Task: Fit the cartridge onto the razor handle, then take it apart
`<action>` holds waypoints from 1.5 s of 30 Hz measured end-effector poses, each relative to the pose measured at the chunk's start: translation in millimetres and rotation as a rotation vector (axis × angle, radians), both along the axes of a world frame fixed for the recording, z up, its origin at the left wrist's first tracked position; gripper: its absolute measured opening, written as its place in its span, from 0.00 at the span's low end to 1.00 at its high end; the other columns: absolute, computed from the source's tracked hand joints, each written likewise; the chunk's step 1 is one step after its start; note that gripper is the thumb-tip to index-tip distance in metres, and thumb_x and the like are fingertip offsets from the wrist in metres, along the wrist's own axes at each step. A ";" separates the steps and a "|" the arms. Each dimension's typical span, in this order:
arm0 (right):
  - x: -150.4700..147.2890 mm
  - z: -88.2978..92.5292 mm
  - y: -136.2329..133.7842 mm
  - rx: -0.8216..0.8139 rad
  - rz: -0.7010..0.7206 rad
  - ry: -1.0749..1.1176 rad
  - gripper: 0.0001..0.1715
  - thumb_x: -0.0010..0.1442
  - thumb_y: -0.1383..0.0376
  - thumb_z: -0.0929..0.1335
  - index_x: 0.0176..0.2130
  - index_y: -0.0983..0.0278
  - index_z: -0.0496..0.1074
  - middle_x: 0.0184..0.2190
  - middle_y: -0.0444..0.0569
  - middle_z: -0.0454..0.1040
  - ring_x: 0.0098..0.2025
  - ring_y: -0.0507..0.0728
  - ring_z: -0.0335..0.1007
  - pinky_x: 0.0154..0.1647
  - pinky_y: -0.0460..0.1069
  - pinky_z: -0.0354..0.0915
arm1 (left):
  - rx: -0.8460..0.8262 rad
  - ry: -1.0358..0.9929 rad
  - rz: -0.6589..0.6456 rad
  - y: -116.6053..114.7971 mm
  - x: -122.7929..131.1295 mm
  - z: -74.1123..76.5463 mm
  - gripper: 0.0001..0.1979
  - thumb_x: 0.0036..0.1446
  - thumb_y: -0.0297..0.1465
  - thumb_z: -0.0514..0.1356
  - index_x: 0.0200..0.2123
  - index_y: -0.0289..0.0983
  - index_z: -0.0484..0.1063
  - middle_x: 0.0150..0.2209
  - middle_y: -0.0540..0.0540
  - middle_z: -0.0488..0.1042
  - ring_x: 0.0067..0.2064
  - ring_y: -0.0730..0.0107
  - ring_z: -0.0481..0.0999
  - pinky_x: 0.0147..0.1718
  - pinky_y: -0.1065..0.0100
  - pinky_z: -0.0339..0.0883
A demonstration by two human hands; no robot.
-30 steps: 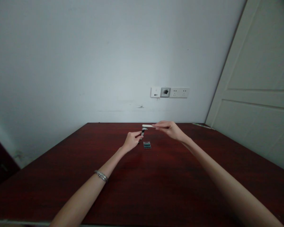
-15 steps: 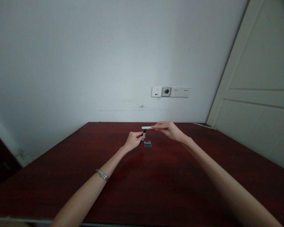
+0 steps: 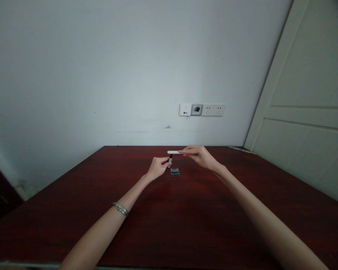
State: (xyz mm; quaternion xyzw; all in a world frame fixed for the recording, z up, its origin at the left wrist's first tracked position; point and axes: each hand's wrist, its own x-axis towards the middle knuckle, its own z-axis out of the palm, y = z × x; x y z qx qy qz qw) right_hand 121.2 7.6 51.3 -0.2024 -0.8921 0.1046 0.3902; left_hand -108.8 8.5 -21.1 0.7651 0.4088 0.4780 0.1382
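Items, held and lying, at the far middle of a dark red-brown wooden surface (image 3: 186,225).

Right hand (image 3: 201,155): grip pinched shut on one end of slim white plastic stick (image 3: 173,152), held level above the surface, free end pointing left.

Left hand (image 3: 157,167): grip closed on small dark grey narrow piece (image 3: 169,161), roughly upright, its top just beneath the stick's free end. Whether the two touch cannot be told.

Small teal rectangular case (image 3: 175,172): flat on the surface, just right of the left hand, below the stick.

Risks, as judged:
- Both holds are fingertip pinches on thin parts at full reach, so a slip could drop either part onto the case.
- A skewed meeting could bend the dark piece.
- A lowered wrist could nudge the case.
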 end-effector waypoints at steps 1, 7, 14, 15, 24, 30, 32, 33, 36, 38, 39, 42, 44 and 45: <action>1.0 -1.9 -0.2 -0.005 0.002 0.000 0.16 0.58 0.66 0.63 0.46 0.60 0.72 0.38 0.50 0.74 0.37 0.53 0.70 0.38 0.48 0.64 | -0.004 0.002 0.001 -0.5 -1.0 1.1 0.11 0.50 0.28 0.58 0.36 0.34 0.77 0.34 0.47 0.78 0.32 0.67 0.75 0.34 0.71 0.66; 19.8 -11.4 4.9 -0.048 -0.072 0.043 0.15 0.57 0.62 0.64 0.44 0.60 0.74 0.37 0.50 0.75 0.36 0.54 0.70 0.37 0.48 0.64 | -0.048 -0.044 -0.036 -1.3 -4.3 2.4 0.11 0.49 0.29 0.58 0.35 0.34 0.77 0.35 0.47 0.78 0.34 0.65 0.76 0.37 0.69 0.67; 10.6 -12.8 12.6 -0.009 -0.172 0.160 0.16 0.57 0.60 0.64 0.44 0.61 0.74 0.35 0.50 0.75 0.34 0.54 0.69 0.38 0.49 0.63 | -0.289 -0.420 -0.005 -5.6 10.7 4.9 0.08 0.43 0.31 0.62 0.26 0.30 0.73 0.24 0.44 0.76 0.24 0.67 0.75 0.23 0.70 0.69; 8.6 -12.8 13.9 0.000 -0.183 0.158 0.16 0.57 0.60 0.64 0.44 0.61 0.74 0.34 0.50 0.75 0.34 0.54 0.68 0.37 0.49 0.63 | -0.349 -0.476 -0.015 -8.2 14.3 6.7 0.08 0.44 0.32 0.61 0.25 0.30 0.72 0.22 0.45 0.75 0.22 0.68 0.74 0.21 0.70 0.68; -15.1 -10.1 20.8 0.057 -0.175 0.142 0.16 0.59 0.63 0.63 0.45 0.59 0.73 0.35 0.50 0.74 0.35 0.54 0.68 0.37 0.48 0.63 | -0.498 -0.626 -0.085 -24.0 33.5 14.1 0.09 0.43 0.32 0.61 0.26 0.30 0.69 0.22 0.47 0.72 0.21 0.71 0.73 0.18 0.71 0.67; -11.6 -22.4 31.1 0.040 -0.163 0.178 0.16 0.58 0.63 0.63 0.45 0.60 0.73 0.34 0.49 0.74 0.34 0.53 0.68 0.35 0.47 0.62 | -0.438 -0.596 -0.093 -21.7 32.0 8.3 0.10 0.44 0.33 0.61 0.27 0.31 0.69 0.21 0.47 0.72 0.20 0.71 0.72 0.17 0.72 0.66; -5.6 -26.8 35.8 0.032 -0.191 0.201 0.16 0.58 0.62 0.63 0.44 0.61 0.73 0.33 0.50 0.74 0.32 0.53 0.68 0.34 0.47 0.62 | -0.419 -0.588 -0.085 -20.3 29.7 7.4 0.10 0.44 0.33 0.61 0.27 0.31 0.70 0.20 0.47 0.72 0.19 0.72 0.71 0.16 0.73 0.64; -3.6 -28.3 37.2 0.029 -0.209 0.210 0.16 0.58 0.62 0.63 0.44 0.61 0.74 0.33 0.50 0.74 0.32 0.53 0.68 0.34 0.47 0.62 | -0.414 -0.582 -0.081 -19.5 28.4 7.1 0.10 0.44 0.33 0.61 0.26 0.31 0.69 0.20 0.47 0.72 0.19 0.72 0.71 0.16 0.73 0.64; -5.3 -29.3 36.3 0.033 -0.238 0.219 0.16 0.58 0.62 0.63 0.44 0.61 0.74 0.33 0.50 0.74 0.32 0.53 0.68 0.34 0.47 0.62 | -0.401 -0.561 -0.068 -17.2 25.6 6.4 0.10 0.45 0.34 0.60 0.26 0.31 0.69 0.21 0.47 0.72 0.19 0.73 0.71 0.16 0.74 0.63; -11.7 -29.0 32.4 0.045 -0.233 0.209 0.16 0.58 0.62 0.63 0.44 0.60 0.73 0.33 0.49 0.74 0.33 0.53 0.69 0.34 0.47 0.62 | -0.393 -0.548 -0.059 -16.2 25.6 6.1 0.10 0.45 0.34 0.60 0.25 0.31 0.70 0.20 0.47 0.72 0.19 0.73 0.70 0.16 0.75 0.62; -15.0 -29.1 30.3 0.051 -0.231 0.202 0.16 0.58 0.62 0.63 0.45 0.59 0.73 0.34 0.49 0.74 0.33 0.53 0.69 0.34 0.47 0.62 | -0.390 -0.542 -0.058 -16.0 26.2 5.9 0.10 0.45 0.34 0.60 0.25 0.31 0.70 0.20 0.47 0.72 0.19 0.73 0.70 0.16 0.75 0.62; -19.1 -32.7 26.4 0.069 -0.244 0.215 0.16 0.59 0.63 0.62 0.46 0.58 0.73 0.35 0.49 0.74 0.34 0.53 0.69 0.35 0.46 0.62 | -0.381 -0.529 -0.068 -15.8 28.1 5.1 0.09 0.45 0.33 0.60 0.25 0.31 0.70 0.20 0.48 0.71 0.18 0.73 0.70 0.16 0.74 0.62; -15.7 -37.0 26.3 0.079 -0.255 0.241 0.16 0.59 0.64 0.62 0.46 0.59 0.72 0.35 0.49 0.73 0.34 0.53 0.69 0.35 0.46 0.62 | -0.371 -0.528 -0.077 -15.6 28.3 4.3 0.09 0.46 0.33 0.60 0.25 0.31 0.70 0.20 0.48 0.72 0.19 0.73 0.70 0.16 0.74 0.62; -13.1 -39.2 26.6 0.082 -0.260 0.252 0.17 0.59 0.64 0.62 0.46 0.59 0.72 0.35 0.50 0.73 0.35 0.53 0.69 0.35 0.46 0.63 | -0.368 -0.527 -0.078 -15.3 28.1 3.8 0.09 0.46 0.33 0.60 0.25 0.31 0.70 0.21 0.48 0.72 0.19 0.73 0.70 0.17 0.74 0.62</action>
